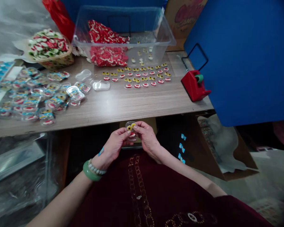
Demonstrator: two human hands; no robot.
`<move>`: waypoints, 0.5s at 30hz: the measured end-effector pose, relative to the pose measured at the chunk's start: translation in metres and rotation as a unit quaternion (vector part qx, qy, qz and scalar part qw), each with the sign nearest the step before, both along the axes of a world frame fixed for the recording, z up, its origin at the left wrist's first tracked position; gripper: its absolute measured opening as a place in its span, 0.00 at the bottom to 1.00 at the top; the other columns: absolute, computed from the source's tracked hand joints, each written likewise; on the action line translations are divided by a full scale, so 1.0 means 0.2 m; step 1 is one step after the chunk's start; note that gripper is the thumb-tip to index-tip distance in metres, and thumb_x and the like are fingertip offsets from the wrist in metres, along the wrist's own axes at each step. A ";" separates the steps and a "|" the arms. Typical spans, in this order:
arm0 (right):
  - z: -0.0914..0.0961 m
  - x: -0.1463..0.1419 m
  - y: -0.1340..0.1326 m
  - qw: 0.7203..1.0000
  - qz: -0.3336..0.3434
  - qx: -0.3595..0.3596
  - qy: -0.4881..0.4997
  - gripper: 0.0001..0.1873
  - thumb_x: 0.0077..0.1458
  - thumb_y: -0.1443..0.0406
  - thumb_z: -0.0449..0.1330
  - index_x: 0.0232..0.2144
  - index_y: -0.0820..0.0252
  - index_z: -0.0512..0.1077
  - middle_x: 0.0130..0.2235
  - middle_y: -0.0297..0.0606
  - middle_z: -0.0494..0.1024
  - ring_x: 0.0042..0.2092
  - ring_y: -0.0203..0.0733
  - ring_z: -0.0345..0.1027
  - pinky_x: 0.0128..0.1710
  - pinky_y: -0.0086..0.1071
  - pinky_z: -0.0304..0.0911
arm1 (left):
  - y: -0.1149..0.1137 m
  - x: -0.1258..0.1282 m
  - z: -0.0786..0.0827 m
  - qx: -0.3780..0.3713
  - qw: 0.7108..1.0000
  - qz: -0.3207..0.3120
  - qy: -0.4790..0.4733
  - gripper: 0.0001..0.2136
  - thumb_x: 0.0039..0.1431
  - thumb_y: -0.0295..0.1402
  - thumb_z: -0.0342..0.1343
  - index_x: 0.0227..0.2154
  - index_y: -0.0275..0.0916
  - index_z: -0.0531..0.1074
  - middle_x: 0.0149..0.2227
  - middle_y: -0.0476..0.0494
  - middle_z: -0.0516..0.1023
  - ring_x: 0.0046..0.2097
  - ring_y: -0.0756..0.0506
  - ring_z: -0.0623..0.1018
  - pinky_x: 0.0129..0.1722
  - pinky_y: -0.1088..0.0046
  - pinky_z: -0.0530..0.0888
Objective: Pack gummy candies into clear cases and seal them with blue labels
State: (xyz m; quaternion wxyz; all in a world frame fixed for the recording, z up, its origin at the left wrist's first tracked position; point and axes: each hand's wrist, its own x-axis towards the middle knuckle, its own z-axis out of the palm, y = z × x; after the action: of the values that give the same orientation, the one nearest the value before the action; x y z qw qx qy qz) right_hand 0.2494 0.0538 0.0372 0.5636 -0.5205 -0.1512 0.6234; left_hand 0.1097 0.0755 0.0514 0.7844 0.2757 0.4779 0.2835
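Observation:
Just below the table's front edge, my left hand and my right hand pinch a small clear plastic case between their fingertips. Inside the case lie two yellow eye-shaped candies and a red-and-white mouth-shaped candy. Both hands have their fingers closed on the case over my lap. A green bangle and a bead bracelet circle my left wrist.
Rows of yellow and red candy sets lie on the wooden table. Filled cases pile at left, empty clear cases beside them. A clear bin, a candy basket, a red tape dispenser and a blue board stand around.

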 end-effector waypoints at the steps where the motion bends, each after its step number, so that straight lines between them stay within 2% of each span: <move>1: 0.00 0.00 0.00 1.000 0.005 -0.003 0.008 0.12 0.41 0.62 0.69 0.29 0.59 0.72 0.30 0.31 0.76 0.30 0.34 0.66 0.33 0.30 0.61 | 0.00 0.00 0.00 0.005 1.000 -0.008 0.001 0.11 0.48 0.34 0.70 0.32 0.33 0.77 0.31 0.41 0.81 0.32 0.44 0.80 0.30 0.69 0.77; 4: -0.01 0.02 -0.01 0.999 0.017 -0.013 0.033 0.14 0.38 0.62 0.70 0.28 0.59 0.72 0.30 0.31 0.76 0.30 0.34 0.66 0.33 0.30 0.62 | 0.00 0.01 0.00 0.026 0.999 -0.021 0.001 0.09 0.51 0.33 0.68 0.32 0.34 0.77 0.30 0.41 0.80 0.30 0.45 0.79 0.31 0.67 0.77; 6: -0.02 0.04 -0.01 0.998 0.051 -0.016 0.019 0.14 0.38 0.62 0.70 0.28 0.59 0.72 0.30 0.31 0.76 0.31 0.35 0.66 0.34 0.32 0.63 | 0.00 0.00 -0.01 0.052 0.998 -0.025 0.033 0.05 0.53 0.30 0.65 0.30 0.35 0.76 0.28 0.42 0.79 0.28 0.46 0.78 0.30 0.68 0.76; 7: -0.02 0.06 -0.01 0.997 0.074 -0.017 -0.012 0.14 0.38 0.62 0.69 0.29 0.58 0.72 0.31 0.32 0.76 0.31 0.36 0.67 0.35 0.33 0.64 | 0.00 -0.01 -0.03 0.071 0.995 -0.031 0.063 0.03 0.53 0.28 0.64 0.28 0.36 0.75 0.26 0.44 0.78 0.27 0.47 0.77 0.29 0.70 0.74; 9: 0.00 0.08 -0.01 0.985 0.098 -0.004 -0.139 0.14 0.40 0.63 0.68 0.33 0.57 0.74 0.33 0.34 0.76 0.34 0.38 0.68 0.39 0.37 0.66 | 0.01 -0.05 -0.06 0.117 0.984 -0.044 0.126 0.06 0.51 0.24 0.63 0.23 0.38 0.74 0.21 0.48 0.73 0.25 0.48 0.74 0.28 0.73 0.71; 10: 0.02 0.09 0.00 0.969 0.102 0.018 -0.224 0.15 0.41 0.63 0.67 0.35 0.56 0.75 0.36 0.35 0.77 0.36 0.40 0.69 0.42 0.40 0.66 | 0.01 -0.07 -0.08 0.132 0.980 -0.042 0.142 0.09 0.49 0.21 0.63 0.20 0.40 0.72 0.19 0.50 0.70 0.25 0.48 0.72 0.28 0.74 0.70; 12: 0.09 0.08 0.03 0.915 0.128 0.105 -0.368 0.15 0.45 0.65 0.65 0.39 0.53 0.77 0.42 0.37 0.78 0.43 0.44 0.70 0.49 0.45 0.65 | 0.00 -0.11 -0.13 0.101 0.990 0.004 0.098 0.13 0.45 0.17 0.64 0.16 0.41 0.71 0.17 0.51 0.65 0.28 0.47 0.72 0.30 0.76 0.69; 13: 0.13 0.06 0.05 0.885 0.169 0.161 -0.402 0.14 0.47 0.66 0.63 0.39 0.52 0.77 0.44 0.37 0.78 0.46 0.45 0.71 0.52 0.46 0.64 | -0.01 -0.12 -0.16 0.063 0.996 0.042 0.051 0.14 0.45 0.16 0.64 0.16 0.41 0.71 0.17 0.50 0.65 0.30 0.46 0.74 0.32 0.75 0.70; 15: 0.22 -0.02 0.11 0.827 0.308 0.267 -0.388 0.12 0.50 0.69 0.61 0.37 0.50 0.79 0.46 0.35 0.79 0.51 0.46 0.70 0.56 0.46 0.62 | -0.04 -0.10 -0.21 -0.018 0.992 0.117 -0.039 0.09 0.51 0.21 0.64 0.21 0.40 0.74 0.21 0.47 0.71 0.35 0.43 0.76 0.37 0.72 0.72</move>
State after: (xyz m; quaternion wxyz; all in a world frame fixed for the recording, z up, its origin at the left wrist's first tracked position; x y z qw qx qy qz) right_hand 0.2457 0.0756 0.0813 0.3544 -0.4753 -0.6702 0.4465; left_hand 0.0888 0.0672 0.0100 0.7687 0.1920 0.4810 0.3754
